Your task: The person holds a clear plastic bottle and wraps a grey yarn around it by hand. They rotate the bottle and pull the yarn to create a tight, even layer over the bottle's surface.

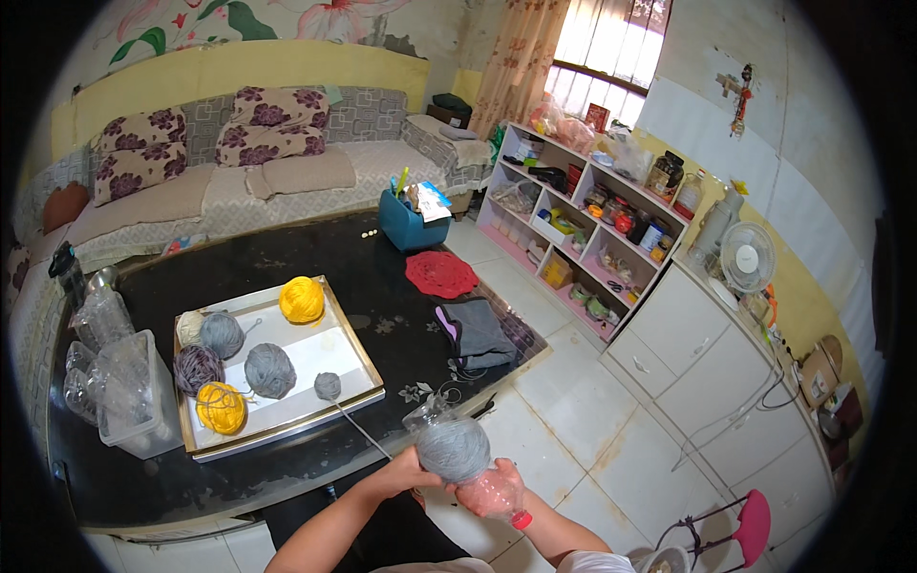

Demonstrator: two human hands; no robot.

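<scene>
My right hand [494, 489] is closed around the neck end of a clear plastic bottle [428, 414] with a red cap. Grey yarn is wound thickly around the bottle's middle as a ball [454, 450]. Against the left side of this wound yarn, my left hand [408, 473] holds a strand of grey yarn [364, 430]. That strand runs back to a small grey yarn ball [327, 386] in a shallow white tray [351, 344] with a gold rim. Larger grey, purple-grey and cream balls lie in the tray, along with yellow yarn balls [301, 300].
On the black table [286, 265] stand a clear plastic bin [161, 408] of empty bottles and a blue container [412, 225]. A red crocheted mat [440, 273] and folded grey cloth [478, 333] lie at its right. A pink stool [754, 528] stands at lower right.
</scene>
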